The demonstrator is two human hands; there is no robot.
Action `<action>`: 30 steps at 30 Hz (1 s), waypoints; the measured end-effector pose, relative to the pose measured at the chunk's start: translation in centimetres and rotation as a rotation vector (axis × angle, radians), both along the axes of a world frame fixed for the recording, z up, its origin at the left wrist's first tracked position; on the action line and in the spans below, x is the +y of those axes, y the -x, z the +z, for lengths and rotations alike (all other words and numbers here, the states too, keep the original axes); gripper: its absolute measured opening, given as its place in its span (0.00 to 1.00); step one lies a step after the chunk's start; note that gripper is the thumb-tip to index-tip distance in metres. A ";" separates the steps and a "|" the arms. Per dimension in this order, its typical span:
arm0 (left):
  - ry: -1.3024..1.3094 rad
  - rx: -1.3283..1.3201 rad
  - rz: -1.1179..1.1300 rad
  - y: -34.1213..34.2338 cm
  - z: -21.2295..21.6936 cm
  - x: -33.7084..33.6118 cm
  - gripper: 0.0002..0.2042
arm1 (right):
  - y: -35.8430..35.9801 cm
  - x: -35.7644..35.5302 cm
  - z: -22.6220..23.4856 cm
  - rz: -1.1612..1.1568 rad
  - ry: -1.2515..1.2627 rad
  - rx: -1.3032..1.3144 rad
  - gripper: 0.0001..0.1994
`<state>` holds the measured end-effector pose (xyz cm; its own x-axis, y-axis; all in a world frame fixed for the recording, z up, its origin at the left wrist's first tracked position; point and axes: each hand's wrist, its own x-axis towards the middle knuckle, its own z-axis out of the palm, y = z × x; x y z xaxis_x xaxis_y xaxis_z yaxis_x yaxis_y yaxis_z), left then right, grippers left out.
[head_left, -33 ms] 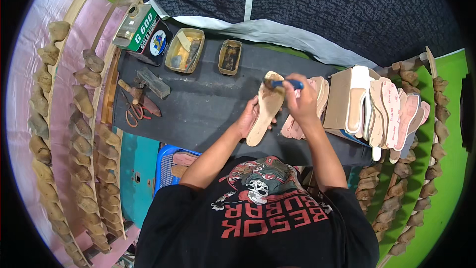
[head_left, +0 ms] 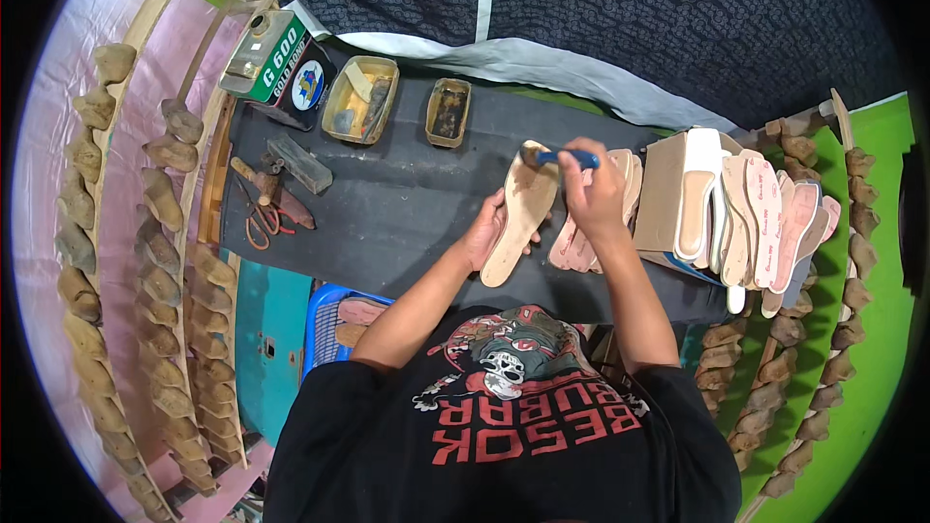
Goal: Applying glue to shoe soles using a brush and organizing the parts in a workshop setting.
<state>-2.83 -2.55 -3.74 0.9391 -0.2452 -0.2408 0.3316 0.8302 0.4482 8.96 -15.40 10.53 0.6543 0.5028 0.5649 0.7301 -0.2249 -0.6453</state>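
A tan shoe insole is held over the dark table by my left hand, its fingers wrapped round the edge and underside. The sole's wide end points away from me. My right hand is closed on a brush with a blue handle. Its dark bristles rest on the wide end of the insole, where the surface looks brownish and wet. Just beyond my right wrist, several pinkish insoles lie stacked on the table, partly hidden by my hand and forearm.
At the back stand a metal can, a tray with tools and a small stained tray. Scissors and a hammer lie left. More insoles lean by a cardboard box right. A blue basket sits below the table edge.
The brush has shifted slightly right and toward the far tip of the insole, its handle tilting differently in my right hand. My left hand and the insole have hardly moved.
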 end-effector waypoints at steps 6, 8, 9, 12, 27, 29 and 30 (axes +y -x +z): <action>0.042 -0.026 -0.064 -0.2 0.5 -0.5 0.36 | -0.4 -0.7 0.1 -0.045 -0.011 -0.021 0.08; 0.049 -0.027 -0.077 -0.4 0.4 -0.5 0.36 | 0.4 -1.0 0.4 0.035 -0.003 -0.020 0.09; 0.058 -0.030 -0.086 -0.6 0.5 -0.5 0.36 | 0.7 -1.2 0.4 0.041 -0.013 0.008 0.09; 0.008 -0.038 -0.139 -1.1 0.6 -0.8 0.36 | 0.1 -2.1 0.7 -0.063 -0.027 -0.054 0.09; 0.049 -0.014 -0.136 -3.0 0.8 -1.6 0.36 | 1.9 -4.8 0.6 -0.022 0.026 0.008 0.10; 0.109 -0.026 -0.125 -3.2 1.2 -1.4 0.36 | 1.0 -5.6 0.8 -0.126 -0.001 0.007 0.09; 0.109 -0.028 -0.128 -3.3 1.3 -1.3 0.36 | 0.8 -6.0 0.9 -0.129 -0.001 0.005 0.09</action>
